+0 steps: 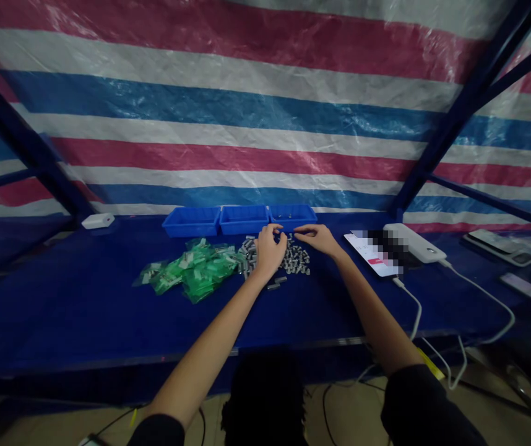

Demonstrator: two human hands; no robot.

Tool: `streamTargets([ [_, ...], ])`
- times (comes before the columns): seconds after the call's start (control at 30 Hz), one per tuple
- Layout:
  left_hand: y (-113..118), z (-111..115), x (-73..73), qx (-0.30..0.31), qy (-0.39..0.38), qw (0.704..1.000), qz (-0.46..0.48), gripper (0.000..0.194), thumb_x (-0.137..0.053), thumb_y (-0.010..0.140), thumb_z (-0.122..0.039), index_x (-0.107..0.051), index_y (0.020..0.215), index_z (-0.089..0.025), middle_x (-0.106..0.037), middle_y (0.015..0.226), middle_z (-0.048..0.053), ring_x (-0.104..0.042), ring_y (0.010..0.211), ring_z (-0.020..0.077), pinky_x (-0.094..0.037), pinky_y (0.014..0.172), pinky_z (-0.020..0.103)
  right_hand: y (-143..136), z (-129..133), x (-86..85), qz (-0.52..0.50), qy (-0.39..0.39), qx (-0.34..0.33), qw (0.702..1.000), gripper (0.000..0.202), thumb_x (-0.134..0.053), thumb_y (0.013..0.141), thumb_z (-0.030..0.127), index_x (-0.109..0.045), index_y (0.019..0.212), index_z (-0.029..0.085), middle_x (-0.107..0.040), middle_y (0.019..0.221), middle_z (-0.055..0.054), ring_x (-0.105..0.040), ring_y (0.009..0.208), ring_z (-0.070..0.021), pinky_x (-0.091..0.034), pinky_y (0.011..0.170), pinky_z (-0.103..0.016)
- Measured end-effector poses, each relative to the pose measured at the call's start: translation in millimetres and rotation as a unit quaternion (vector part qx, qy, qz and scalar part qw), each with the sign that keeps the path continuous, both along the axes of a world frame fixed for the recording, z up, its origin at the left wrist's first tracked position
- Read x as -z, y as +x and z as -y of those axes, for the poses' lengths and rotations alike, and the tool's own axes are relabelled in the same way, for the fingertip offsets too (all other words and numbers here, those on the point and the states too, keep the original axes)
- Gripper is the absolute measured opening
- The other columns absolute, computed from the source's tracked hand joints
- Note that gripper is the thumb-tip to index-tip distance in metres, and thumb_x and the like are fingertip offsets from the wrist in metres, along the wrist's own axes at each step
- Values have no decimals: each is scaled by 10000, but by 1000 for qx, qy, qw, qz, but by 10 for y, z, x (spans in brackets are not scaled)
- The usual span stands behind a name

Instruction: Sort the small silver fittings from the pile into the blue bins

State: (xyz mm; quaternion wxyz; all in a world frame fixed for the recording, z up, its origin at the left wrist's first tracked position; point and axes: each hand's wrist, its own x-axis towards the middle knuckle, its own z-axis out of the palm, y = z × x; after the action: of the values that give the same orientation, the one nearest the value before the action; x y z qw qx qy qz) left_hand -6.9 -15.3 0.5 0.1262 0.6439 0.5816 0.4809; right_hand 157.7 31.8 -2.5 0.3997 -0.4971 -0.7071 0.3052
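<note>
Centrally in the frame, the two hands reach over a scatter of small metal pieces (297,260) on the blue table (84,310). The left hand (272,251) is bent over the heap with its fingers curled; whether it pinches a piece cannot be told. Just right of it, the right hand (317,238) points leftward, thumb and fingers held near one another at the heap's upper edge, and any piece between them is too small to make out. A narrow gap parts the two hands.

Longer metal cylinders (247,255) lie at the left hand's outer side, and a few more sit loose just below it. Touching or nearly touching these on the left is a pile of green plastic bags (195,269). Directly above, three blue bins stand side by side along the table's far edge: left bin (191,231), middle bin (244,228) and right bin (300,222), the last with a few small bits inside. The right hand's fingers are near its front wall, so room is tight there.

Wide blue surface runs from the bags to the left of the frame, and another stretch lies between the heap and the near edge, which both forearms cross. On the right, a flat device with a lit screen (371,255) and a white power bank (414,243) border the right forearm's space, a white cable (418,310) hanging over the near edge.
</note>
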Motion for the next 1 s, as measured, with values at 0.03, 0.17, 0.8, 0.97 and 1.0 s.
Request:
streamTargets([
  [0.03,0,10,-2,11,-10,999,-30,158,-498,801,-211,-564,944,-202,-600,935,40,-547,924,196,-389,839,353,27,8,10,45,1,-5,999,344,-686,658,412,-725,883,155,-716,819,-66,-658,734,-203,-514,703,-308],
  [0.17,17,63,10,78,-17,983,-165,172,-487,823,-265,-585,956,-216,-607,1018,40,-528,1002,214,-346,881,374,163,11,33,127,-12,-43,991,318,-698,632,452,-739,835,211,-721,834,-37,-659,792,-202,-509,722,-290],
  [0.8,-16,85,46,64,-7,965,-256,158,-462,839,-248,-593,921,-213,-602,981,41,-538,985,205,-355,848,352,171,59,95,122,-26,59,990,184,-712,639,320,-703,796,224,-713,698,14,-672,743,-163,-478,608,-207],
  [0.97,6,114,26,88,-19,961,-262,167,-459,841,-253,-589,937,-214,-599,1002,34,-532,992,190,-348,853,344,100,93,88,116,23,66,991,163,-693,668,278,-681,824,230,-710,710,23,-665,729,-145,-473,626,-209],
  [1.0,10,120,26,91,-19,959,-267,166,-459,841,-255,-589,936,-214,-599,998,33,-532,989,188,-345,854,344,85,94,92,115,32,64,991,167,-692,670,272,-679,831,229,-710,718,21,-663,723,-142,-473,625,-210],
])
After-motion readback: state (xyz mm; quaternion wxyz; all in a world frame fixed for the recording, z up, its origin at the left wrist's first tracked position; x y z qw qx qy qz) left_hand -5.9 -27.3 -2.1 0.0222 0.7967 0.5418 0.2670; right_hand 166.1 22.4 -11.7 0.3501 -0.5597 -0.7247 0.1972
